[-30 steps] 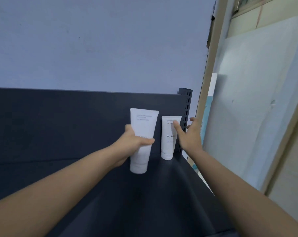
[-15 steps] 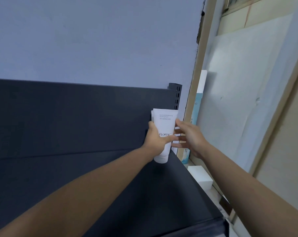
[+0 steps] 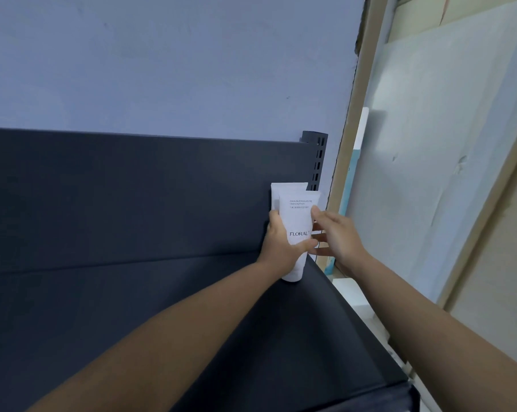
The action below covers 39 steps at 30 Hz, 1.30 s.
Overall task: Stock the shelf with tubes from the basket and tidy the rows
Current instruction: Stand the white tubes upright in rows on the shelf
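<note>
Two white tubes stand cap-down at the far right end of the dark shelf (image 3: 162,307), one behind the other. The front tube (image 3: 299,221) is printed "FLORAL". Only the top left corner of the back tube (image 3: 276,191) shows behind it. My left hand (image 3: 284,245) is wrapped around the front tube's lower half, thumb across its front. My right hand (image 3: 337,233) has its fingers spread and rests against the tube's right side, at the shelf's right edge. The basket is not in view.
The shelf's dark back panel (image 3: 132,188) rises behind the tubes, with a slotted upright post (image 3: 316,162) at its right end. A pale wall is above. Right of the shelf are a wooden frame (image 3: 349,144), white boards and a white box (image 3: 352,295) lower down.
My left hand has carried its tube right, from beside the standing tube to directly in front of it. My right hand stayed at the tubes' right side.
</note>
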### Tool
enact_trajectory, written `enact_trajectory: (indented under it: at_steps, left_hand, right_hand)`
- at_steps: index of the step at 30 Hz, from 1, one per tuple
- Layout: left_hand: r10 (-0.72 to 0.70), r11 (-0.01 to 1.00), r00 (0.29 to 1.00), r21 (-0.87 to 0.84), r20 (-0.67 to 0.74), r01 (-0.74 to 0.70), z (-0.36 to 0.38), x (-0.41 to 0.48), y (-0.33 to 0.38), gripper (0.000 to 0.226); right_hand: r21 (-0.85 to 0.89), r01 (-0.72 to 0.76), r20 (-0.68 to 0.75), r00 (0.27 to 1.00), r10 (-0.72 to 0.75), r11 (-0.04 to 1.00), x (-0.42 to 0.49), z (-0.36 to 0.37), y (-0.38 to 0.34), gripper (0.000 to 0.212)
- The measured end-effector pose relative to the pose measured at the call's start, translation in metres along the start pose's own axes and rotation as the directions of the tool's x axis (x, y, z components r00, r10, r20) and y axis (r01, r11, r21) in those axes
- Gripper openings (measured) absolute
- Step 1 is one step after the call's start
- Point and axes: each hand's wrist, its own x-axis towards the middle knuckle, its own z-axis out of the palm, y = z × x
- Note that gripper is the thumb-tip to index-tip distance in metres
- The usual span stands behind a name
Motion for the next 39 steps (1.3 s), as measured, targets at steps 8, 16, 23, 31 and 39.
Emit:
enact_trajectory:
  at_steps: [8, 16, 23, 31, 39]
  left_hand:
    - [0.009, 0.693, 0.994, 0.716, 0.108, -0.084, -0.065, -0.025, 0.023, 0.073]
    - [0.059, 0.042, 0.998, 0.999, -0.022, 0.019, -0.199, -0.078, 0.055, 0.073]
    - [0.025, -0.073, 0.925, 0.922, -0.379, 0.38, -0.365, -0.2, 0.073, 0.072]
    - [0.04, -0.203, 0.674, 0.655, -0.738, 0.728, -0.527, -0.431, 0.101, 0.07]
    - [-0.041, -0.322, 0.378, 0.371, -0.925, 0.871, -0.634, -0.648, 0.108, 0.071]
  right_hand:
    - [-0.51, 0.279, -0.305, 0.826, -0.474, 0.814, -0.031, -0.007, -0.02, 0.037]
    - [-0.679, 0.569, 0.196, 0.749, -0.633, 0.464, -0.077, 0.072, -0.077, 0.037]
    - [-0.402, 0.793, 0.566, 0.608, -0.556, 0.458, -0.136, 0.26, -0.119, 0.051]
    - [0.002, 0.96, 0.777, 0.175, -0.605, 0.281, -0.303, 0.469, -0.165, 0.05]
    - [0.287, 0.915, 0.861, -0.117, -0.495, 0.282, -0.505, 0.634, -0.163, 0.051]
